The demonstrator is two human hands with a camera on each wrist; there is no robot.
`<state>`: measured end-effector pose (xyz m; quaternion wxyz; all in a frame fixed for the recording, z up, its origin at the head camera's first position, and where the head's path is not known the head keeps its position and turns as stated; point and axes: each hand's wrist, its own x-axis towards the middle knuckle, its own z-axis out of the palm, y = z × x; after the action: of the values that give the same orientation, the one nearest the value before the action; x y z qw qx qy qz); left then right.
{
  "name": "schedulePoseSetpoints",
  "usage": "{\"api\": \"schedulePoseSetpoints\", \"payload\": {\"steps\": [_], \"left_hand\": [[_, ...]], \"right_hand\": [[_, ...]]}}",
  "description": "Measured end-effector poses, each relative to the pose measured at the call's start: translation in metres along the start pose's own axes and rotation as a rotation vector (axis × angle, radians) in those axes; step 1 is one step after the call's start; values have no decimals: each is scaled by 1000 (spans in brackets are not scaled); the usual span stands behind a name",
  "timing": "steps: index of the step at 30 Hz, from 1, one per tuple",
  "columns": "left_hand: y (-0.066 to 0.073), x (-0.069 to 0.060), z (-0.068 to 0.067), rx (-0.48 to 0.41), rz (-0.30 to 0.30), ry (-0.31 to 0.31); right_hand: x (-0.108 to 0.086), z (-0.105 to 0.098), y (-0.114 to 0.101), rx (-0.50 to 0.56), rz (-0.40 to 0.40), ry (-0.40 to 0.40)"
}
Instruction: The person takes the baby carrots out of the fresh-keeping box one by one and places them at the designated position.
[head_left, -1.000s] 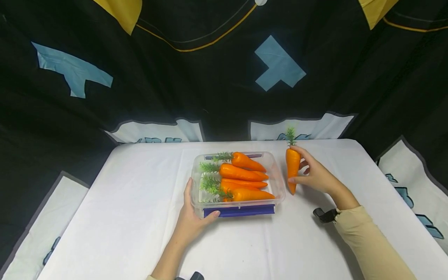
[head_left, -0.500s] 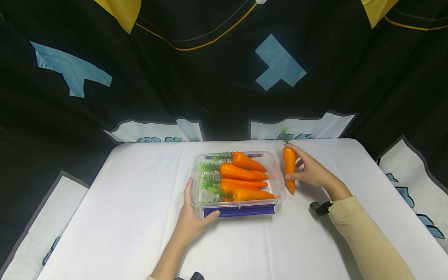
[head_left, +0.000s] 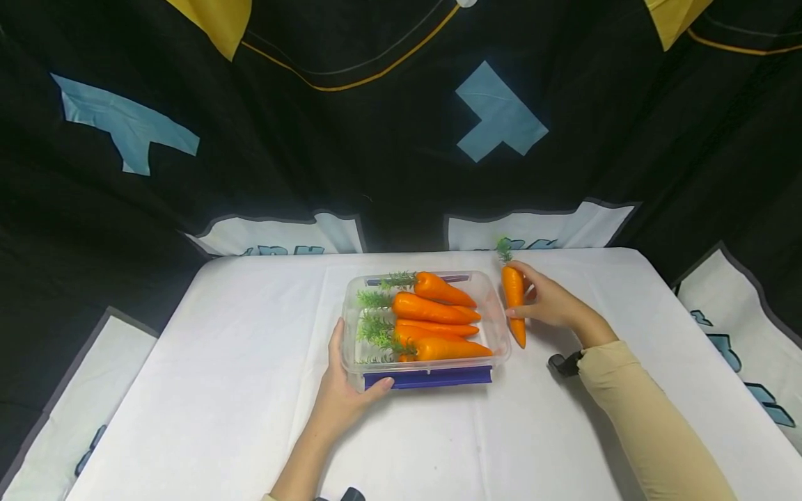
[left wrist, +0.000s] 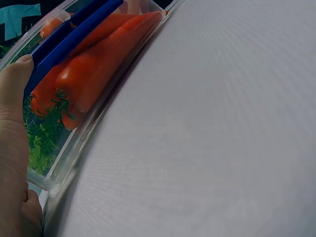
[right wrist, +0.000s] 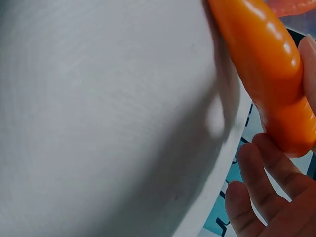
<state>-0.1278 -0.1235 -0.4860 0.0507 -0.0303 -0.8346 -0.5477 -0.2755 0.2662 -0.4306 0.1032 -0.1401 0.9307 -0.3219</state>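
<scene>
Our right hand (head_left: 551, 304) pinches the carrot (head_left: 513, 291) between thumb and fingers, its greens (head_left: 504, 251) beyond the grip, its tip (head_left: 520, 339) nearer us; the box (head_left: 498, 321) lies just left. Our left hand (head_left: 342, 396) grips that box's corner, thumb on the clasp (head_left: 432, 378). We should hold the smooth body firmly and brace the box against nudges.

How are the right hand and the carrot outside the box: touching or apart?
Touching. The head view shows it: the right hand grips the carrot, its thumb lying across the orange body.
</scene>
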Motion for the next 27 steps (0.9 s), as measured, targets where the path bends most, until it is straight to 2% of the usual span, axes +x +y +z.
{"api": "schedulePoseSetpoints", "payload": {"steps": [6, 11, 22, 27], "left_hand": [[0, 0, 0, -6, 9, -1], [0, 1, 0, -3, 14, -1], [-2, 0, -1, 0, 15, -3], [0, 0, -1, 11, 11, 0]], "right_hand": [[3, 4, 5, -20, 28, -4], [5, 6, 7, -34, 8, -4], [9, 9, 4, -132, 34, -53], [7, 5, 1, -182, 69, -39]]}}
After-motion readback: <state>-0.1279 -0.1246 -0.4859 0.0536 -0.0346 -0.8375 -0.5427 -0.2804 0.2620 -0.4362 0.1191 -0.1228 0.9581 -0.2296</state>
